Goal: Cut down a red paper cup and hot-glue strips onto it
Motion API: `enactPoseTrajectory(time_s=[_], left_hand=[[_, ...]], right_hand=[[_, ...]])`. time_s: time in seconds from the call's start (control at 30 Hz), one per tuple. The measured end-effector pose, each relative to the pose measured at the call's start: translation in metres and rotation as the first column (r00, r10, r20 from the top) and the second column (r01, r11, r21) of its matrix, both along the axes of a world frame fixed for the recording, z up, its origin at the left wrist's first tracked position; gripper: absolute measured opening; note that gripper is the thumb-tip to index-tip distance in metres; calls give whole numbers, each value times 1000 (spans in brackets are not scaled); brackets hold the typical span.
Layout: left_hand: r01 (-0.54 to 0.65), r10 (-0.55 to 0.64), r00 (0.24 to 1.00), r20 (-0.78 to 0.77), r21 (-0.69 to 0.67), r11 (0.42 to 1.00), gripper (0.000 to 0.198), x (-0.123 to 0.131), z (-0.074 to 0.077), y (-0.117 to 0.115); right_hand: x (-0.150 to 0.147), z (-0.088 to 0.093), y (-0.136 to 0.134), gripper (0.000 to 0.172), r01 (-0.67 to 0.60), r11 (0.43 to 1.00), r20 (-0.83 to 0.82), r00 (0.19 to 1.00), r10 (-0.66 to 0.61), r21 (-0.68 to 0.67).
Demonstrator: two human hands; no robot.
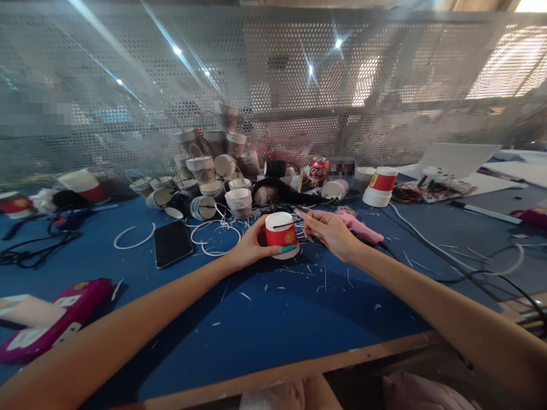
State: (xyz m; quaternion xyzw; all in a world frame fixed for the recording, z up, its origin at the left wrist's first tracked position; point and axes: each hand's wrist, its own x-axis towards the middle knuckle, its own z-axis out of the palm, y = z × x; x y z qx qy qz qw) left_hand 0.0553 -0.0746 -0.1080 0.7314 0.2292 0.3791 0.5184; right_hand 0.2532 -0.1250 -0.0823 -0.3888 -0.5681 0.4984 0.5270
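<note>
Gripping red cup [281,234] in left hand [252,246], right hand [329,230] just beside

A blue-covered worktable [299,319] with a bare wooden front edge is strewn with white paper shavings. A heap of cut white paper cups [213,165] is piled at its far side, with loose white paper rim rings [133,239] and a black smartphone [172,243] laid in front. A pink plastic glue gun [361,228], an upturned stack of red-and-white paper cups [380,187] and a red drinks can [318,169] are set to the right; tangled black cables [34,245] and a magenta oblong case [55,319] are seen at the left.
</note>
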Motion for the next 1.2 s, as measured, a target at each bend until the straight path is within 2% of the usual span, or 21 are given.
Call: enactPoseTrajectory(time_s=[0.33, 0.53, 1.0, 1.2], left_hand=[[58, -58, 998, 4, 9, 998, 64, -2, -4, 4], [65, -65, 998, -5, 22, 998, 66, -1, -2, 3], [67, -54, 995, -86, 158, 985, 68, -1, 6, -2], [91, -79, 993, -89, 148, 985, 67, 0, 8, -4]], right_hand=[[-2, -4, 5, 34, 24, 1000, -7, 1000, -24, 11], [-2, -7, 8, 36, 33, 999, 21, 999, -34, 32], [-2, -8, 9, 41, 41, 993, 112, 992, -53, 107], [-2, -7, 10, 43, 42, 990, 118, 991, -58, 136]])
